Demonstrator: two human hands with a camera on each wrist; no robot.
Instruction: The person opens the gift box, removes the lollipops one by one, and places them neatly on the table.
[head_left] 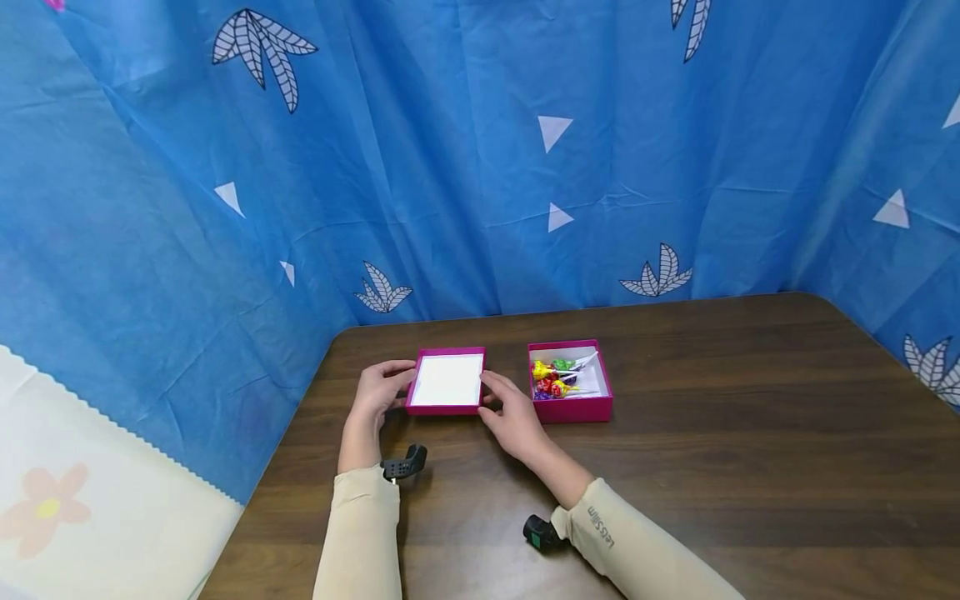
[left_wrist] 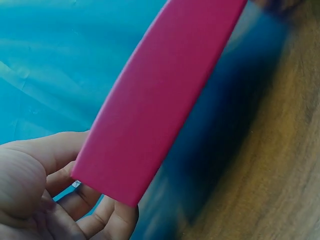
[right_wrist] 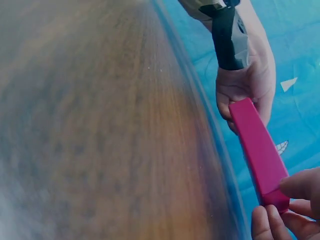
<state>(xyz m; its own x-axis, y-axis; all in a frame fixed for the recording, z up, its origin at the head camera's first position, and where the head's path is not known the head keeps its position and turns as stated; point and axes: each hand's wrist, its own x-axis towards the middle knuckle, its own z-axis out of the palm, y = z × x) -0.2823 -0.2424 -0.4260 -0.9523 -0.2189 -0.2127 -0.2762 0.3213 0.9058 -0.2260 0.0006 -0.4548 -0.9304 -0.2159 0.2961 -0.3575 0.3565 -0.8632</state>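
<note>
Both hands hold a shallow magenta box lid (head_left: 448, 380), its white inside facing up in the head view. My left hand (head_left: 378, 390) grips the lid's left edge, with some fingers bent beneath it in the left wrist view, where the lid's side wall (left_wrist: 155, 110) fills the middle. At the opposite edge, my right hand (head_left: 513, 417) pinches the near right corner, thumb on the wall and fingers below in the right wrist view. Just right of that hand stands the matching magenta box (head_left: 573, 410). Wrapped lollipops (head_left: 555, 379) with white sticks lie inside it.
The dark wooden table (head_left: 720, 467) stretches to the right and toward the front. A blue curtain (head_left: 480, 167) with leaf and triangle prints hangs behind it and down its left side. Each wrist carries a black strap camera (head_left: 405, 463).
</note>
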